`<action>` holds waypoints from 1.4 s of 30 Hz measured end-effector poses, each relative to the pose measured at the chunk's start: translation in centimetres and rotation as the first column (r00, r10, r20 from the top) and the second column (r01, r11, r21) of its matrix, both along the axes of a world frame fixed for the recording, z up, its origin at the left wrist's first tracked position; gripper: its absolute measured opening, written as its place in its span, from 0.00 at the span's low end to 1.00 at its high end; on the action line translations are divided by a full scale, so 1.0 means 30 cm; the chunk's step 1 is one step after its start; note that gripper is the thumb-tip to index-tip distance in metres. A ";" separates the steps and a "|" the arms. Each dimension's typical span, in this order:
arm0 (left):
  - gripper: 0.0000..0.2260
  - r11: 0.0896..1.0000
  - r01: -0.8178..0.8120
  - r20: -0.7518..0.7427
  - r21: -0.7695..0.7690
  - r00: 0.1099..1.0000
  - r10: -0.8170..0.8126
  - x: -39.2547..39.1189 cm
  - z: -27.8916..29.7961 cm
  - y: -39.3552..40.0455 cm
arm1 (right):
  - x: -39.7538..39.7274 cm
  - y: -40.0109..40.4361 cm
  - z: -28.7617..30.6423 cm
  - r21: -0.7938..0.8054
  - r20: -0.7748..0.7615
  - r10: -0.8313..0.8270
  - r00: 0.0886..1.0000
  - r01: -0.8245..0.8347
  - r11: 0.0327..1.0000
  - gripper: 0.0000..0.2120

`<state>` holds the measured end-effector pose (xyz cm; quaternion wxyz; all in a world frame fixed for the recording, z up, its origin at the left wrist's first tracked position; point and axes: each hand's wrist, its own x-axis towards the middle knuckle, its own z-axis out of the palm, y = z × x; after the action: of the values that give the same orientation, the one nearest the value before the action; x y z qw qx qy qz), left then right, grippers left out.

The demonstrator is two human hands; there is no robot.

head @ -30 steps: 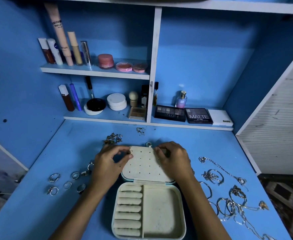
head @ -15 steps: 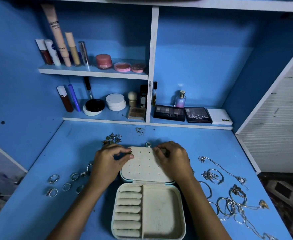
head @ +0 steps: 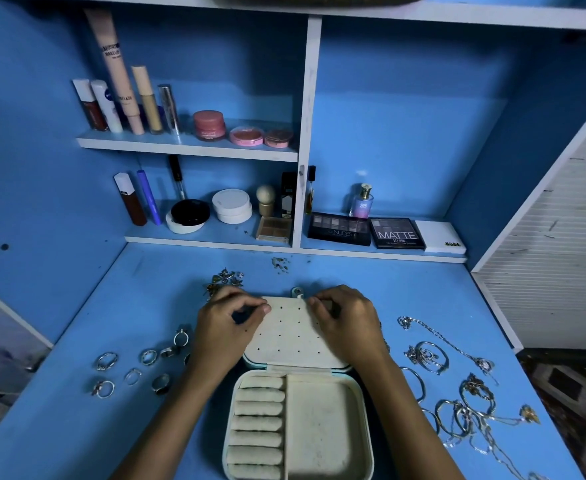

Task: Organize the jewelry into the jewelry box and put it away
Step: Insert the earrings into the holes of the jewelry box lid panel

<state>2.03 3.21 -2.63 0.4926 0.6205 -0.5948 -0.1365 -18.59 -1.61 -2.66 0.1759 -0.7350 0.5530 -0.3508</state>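
Blue-painted desk surface (head: 77, 427) with white-edged blue shelving behind: carries all items listed. Cream-lined, pale-green square jewelry box (head: 298, 427), lying open at the near centre of the desk; base holds a column of padded ring rolls (head: 258, 427) on its left and a plain compartment (head: 322, 431) on its right, both without jewelry. Perforated cream lid panel (head: 289, 336), folded back flat beyond the base, small clasp tab (head: 297, 292) at its far edge. Left hand (head: 225, 327): rests at the lid's far-left corner, fingers curled, thumb and forefinger pressed together at the panel edge; whether they pinch a small piece cannot be told. Right hand (head: 347, 323): rests at the lid's far-right corner, fingers curled over something dark, its identity not discernible. Tangle of silver chains and bangles (head: 457, 403), right of the box, spreading toward the desk's near edge. Scattered silver rings (head: 139, 368), left of the box, lying apart from one another. Small heap of gold-and-silver earrings (head: 225, 280), just beyond the left hand. Cosmetics on the shelves: black eyeshadow palette marked MATTE (head: 397, 233), pink round jar (head: 209, 125), small perfume bottle (head: 362, 201).
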 end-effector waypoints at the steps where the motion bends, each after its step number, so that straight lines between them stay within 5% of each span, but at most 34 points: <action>1: 0.06 1.000 -0.022 -0.041 0.021 0.999 0.023 0.000 -0.005 0.000 | 0.000 0.000 0.001 -0.003 -0.006 0.000 1.000 -0.001 1.000 0.07; 5: 0.12 0.996 -0.021 -0.089 0.084 0.996 0.029 0.009 -0.022 -0.007 | 0.003 -0.007 0.007 -0.021 -0.046 0.014 0.999 -0.015 1.000 0.07; 11: 0.21 0.993 0.016 -0.021 0.118 1.000 -0.014 0.012 -0.017 -0.006 | 0.024 -0.062 0.079 0.081 -0.199 0.019 0.980 -0.003 0.997 0.20; 22: 0.12 0.980 0.129 -0.006 0.154 0.992 -0.130 0.051 0.006 -0.024 | 0.147 -0.218 0.148 0.195 -0.359 0.215 0.908 -0.153 0.969 0.07; 42: 0.07 0.977 0.110 -0.028 0.181 0.994 -0.107 0.040 0.009 -0.008 | 0.215 -0.250 0.149 0.193 -0.466 0.258 0.846 -0.187 0.963 0.09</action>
<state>3.22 2.98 -2.35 0.4310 0.6282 -0.6083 -0.2226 -12.15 -9.11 1.79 0.1216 -0.8443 0.5137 -0.0919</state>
